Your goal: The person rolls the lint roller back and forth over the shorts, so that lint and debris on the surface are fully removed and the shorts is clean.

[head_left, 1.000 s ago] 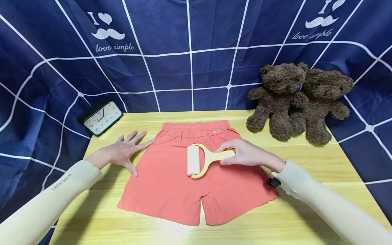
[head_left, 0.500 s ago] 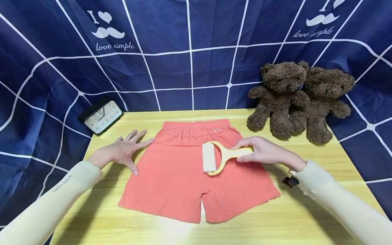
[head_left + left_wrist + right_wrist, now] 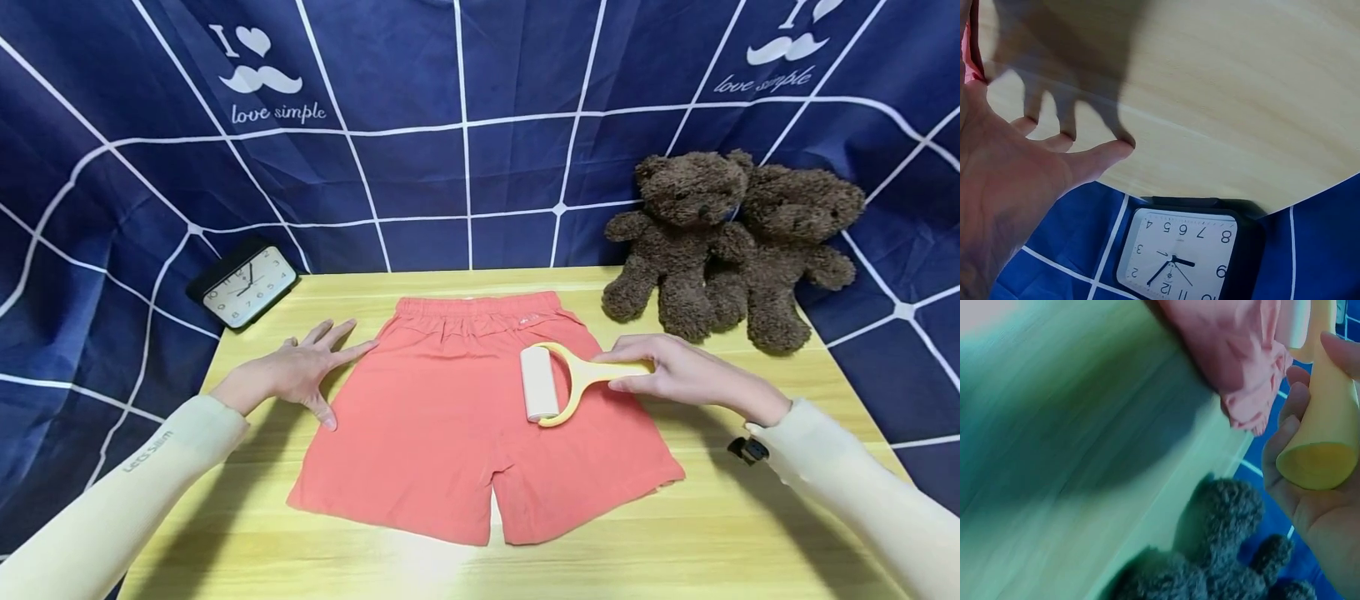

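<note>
Coral-red shorts [image 3: 435,417] lie spread flat on the wooden table, waistband toward the back. My right hand [image 3: 675,372] grips the yellow handle of a lint roller [image 3: 585,372], whose white cylinder [image 3: 540,383] rests on the right half of the shorts. In the right wrist view the fingers and thumb wrap the roller's handle [image 3: 1325,425]. My left hand [image 3: 303,371] lies with fingers spread at the left edge of the shorts, thumb and a fingertip touching the cloth. The left wrist view shows that hand [image 3: 1016,162] with its fingertips on the tabletop.
A black-framed clock [image 3: 251,287] stands at the table's back left corner. Two brown teddy bears [image 3: 682,242] sit at the back right. Behind the wooden table [image 3: 360,575] hangs a navy cloth [image 3: 412,175] with white lines.
My right hand has drawn the lint roller rightward across the shorts, from their middle to the right half. The left hand has stayed in place.
</note>
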{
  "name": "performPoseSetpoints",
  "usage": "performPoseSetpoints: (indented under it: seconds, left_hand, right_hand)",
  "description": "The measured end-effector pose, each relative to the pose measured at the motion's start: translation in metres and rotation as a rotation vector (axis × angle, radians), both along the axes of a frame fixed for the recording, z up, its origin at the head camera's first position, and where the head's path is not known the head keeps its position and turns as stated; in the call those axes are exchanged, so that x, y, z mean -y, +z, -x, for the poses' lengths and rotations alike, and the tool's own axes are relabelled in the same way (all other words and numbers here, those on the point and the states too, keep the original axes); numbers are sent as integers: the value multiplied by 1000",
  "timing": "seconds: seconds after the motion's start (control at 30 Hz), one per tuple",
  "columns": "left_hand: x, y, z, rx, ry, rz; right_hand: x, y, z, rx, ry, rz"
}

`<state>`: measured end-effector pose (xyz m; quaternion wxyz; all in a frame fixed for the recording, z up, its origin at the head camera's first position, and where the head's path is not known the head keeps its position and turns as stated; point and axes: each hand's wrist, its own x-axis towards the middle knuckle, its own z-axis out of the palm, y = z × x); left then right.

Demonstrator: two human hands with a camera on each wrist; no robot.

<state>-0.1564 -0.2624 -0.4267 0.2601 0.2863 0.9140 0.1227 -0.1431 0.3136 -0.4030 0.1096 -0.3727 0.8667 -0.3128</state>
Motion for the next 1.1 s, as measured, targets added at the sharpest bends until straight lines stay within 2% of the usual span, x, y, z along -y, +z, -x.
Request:
performPoseSetpoints:
  seconds: [0.13, 0.27, 0.57, 0.77, 0.9, 1.1]
  left_hand:
    - [0, 2, 0, -8, 0, 16]
    - [0, 2, 0, -2, -1, 21]
    - [-1, 0, 2, 30, 13, 12]
    - [-3, 1, 2, 13, -2, -5]
    - [-3, 0, 2, 8, -6, -6]
    - [0, -2, 2, 1, -4, -5]
  right_hand:
    - [-13, 1, -1, -34, 13, -4]
    - [-27, 0, -1, -7, 14, 5]
    - [-54, 7, -5, -17, -97, -92]
    - [-72, 14, -11, -35, -144, -151]
    - [-85, 16, -11, -64, -115, -131]
    - [-106, 14, -14, -61, -146, -95]
